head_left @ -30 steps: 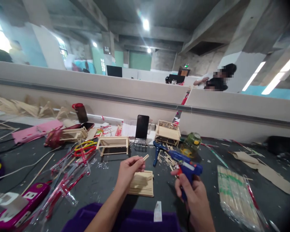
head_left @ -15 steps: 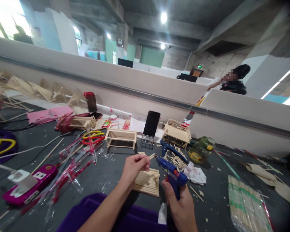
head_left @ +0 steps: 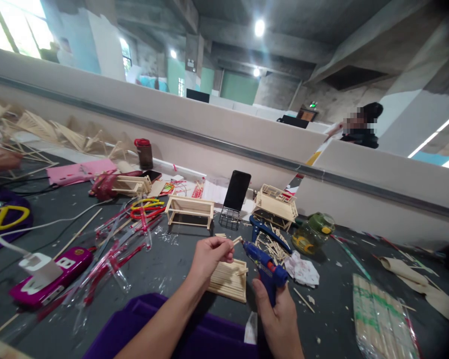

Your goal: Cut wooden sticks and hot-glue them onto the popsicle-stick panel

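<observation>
My left hand (head_left: 209, 255) is closed in a pinch on a short wooden stick (head_left: 236, 241), held just above the dark table. My right hand (head_left: 275, 311) grips a blue glue gun (head_left: 264, 269), whose nozzle touches the free end of that stick. Under both lies a flat panel of glued sticks (head_left: 228, 280). A loose heap of cut sticks (head_left: 271, 246) lies just behind the gun, beside a crumpled white tissue (head_left: 302, 269).
A phone on a wire stand (head_left: 235, 195), small stick frames (head_left: 190, 210) and a stick box (head_left: 276, 202) stand behind. A green jar (head_left: 314, 230) and a bagged stick bundle (head_left: 379, 319) lie right. Red wrappers and a pink power strip (head_left: 45, 281) lie left. A purple tray (head_left: 153, 334) is nearest me.
My right hand has swung the glue gun left and up until its nozzle meets the stick in my left hand. The view has shifted slightly.
</observation>
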`<state>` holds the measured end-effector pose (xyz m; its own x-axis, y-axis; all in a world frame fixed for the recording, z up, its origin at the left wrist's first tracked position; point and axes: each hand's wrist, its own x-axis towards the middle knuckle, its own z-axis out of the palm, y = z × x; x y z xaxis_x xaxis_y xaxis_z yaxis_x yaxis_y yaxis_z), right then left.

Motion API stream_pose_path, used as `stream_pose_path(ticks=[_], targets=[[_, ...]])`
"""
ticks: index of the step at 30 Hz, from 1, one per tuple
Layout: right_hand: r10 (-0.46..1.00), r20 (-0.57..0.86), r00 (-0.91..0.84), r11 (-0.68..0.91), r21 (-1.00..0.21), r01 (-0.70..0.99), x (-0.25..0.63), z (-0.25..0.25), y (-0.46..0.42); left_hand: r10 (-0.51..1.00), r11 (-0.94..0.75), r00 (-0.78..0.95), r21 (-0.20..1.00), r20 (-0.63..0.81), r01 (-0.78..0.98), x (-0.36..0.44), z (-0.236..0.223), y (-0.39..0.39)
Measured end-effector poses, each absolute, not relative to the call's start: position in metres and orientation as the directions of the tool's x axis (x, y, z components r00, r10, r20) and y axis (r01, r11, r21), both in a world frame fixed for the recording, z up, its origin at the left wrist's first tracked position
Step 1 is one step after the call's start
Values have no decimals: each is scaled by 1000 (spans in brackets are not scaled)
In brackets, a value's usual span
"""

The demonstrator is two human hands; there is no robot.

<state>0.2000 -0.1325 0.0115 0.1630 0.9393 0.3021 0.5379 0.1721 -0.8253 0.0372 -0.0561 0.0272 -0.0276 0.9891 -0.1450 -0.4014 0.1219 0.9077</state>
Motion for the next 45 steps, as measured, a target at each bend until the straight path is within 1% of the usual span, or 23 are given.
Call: stream_pose_path(ticks=[7, 14, 21, 27, 33, 36, 40, 45], targets=[[939, 318, 129, 209, -829, 518, 197, 12, -133, 990, 111, -40, 914, -137, -391, 38, 28, -56], [922, 357, 150, 228, -815, 533, 198, 12, -133, 989, 116, -35, 908, -142, -404, 38, 26, -55], [946, 294, 139, 183, -834, 520, 198, 10, -134, 989, 127, -23, 905, -149, -407, 38, 27, -56], [937, 287, 198, 163, -863, 478, 187, 17, -139, 987, 140, -15, 893, -162, -427, 37, 25, -55], [944, 293, 153, 179, -842, 508, 192, 15, -137, 984, 155, -3, 880, -175, -450, 36, 25, -56], [943, 321, 91, 223, -810, 542, 195, 12, -136, 985, 152, -8, 878, -175, -454, 36, 26, -56], [930, 358, 88, 253, -795, 551, 195, 12, -135, 985, 144, -16, 876, -170, -461, 36, 26, -56], [930, 361, 65, 272, -797, 539, 195, 12, -135, 988, 130, -10, 873, -153, -470, 37, 24, -56]])
